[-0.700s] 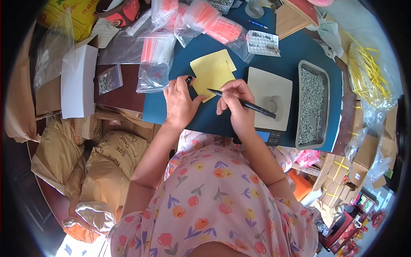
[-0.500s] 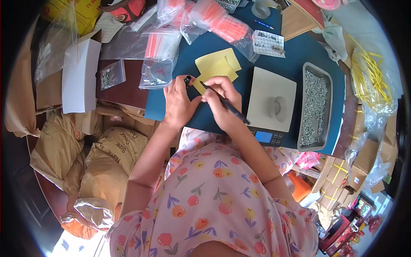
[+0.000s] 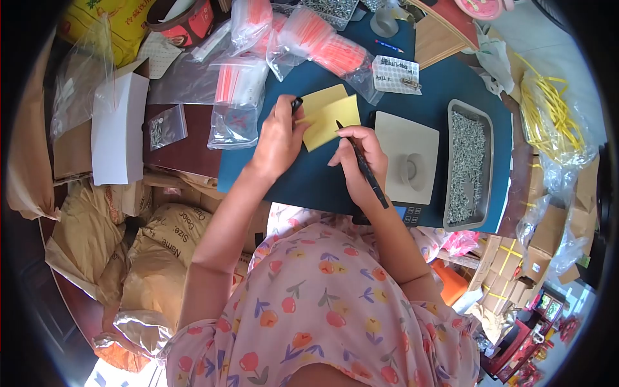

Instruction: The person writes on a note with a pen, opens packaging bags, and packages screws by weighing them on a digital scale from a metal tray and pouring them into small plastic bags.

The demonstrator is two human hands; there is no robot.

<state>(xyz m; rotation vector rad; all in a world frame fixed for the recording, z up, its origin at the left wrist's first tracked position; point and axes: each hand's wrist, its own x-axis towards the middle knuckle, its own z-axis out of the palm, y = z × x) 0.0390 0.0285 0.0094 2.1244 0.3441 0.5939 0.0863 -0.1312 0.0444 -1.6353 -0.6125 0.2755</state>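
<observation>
Gripping one pen in right hand, one cap in left hand, two yellow sheets between them

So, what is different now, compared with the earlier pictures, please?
The left hand, holding a black cap, has moved forward and slightly right. The top yellow sheet has shifted right. The pen in the right hand now has its tip farther right. Nothing was visibly taken or let go; the scale and metal tray stayed put.
</observation>
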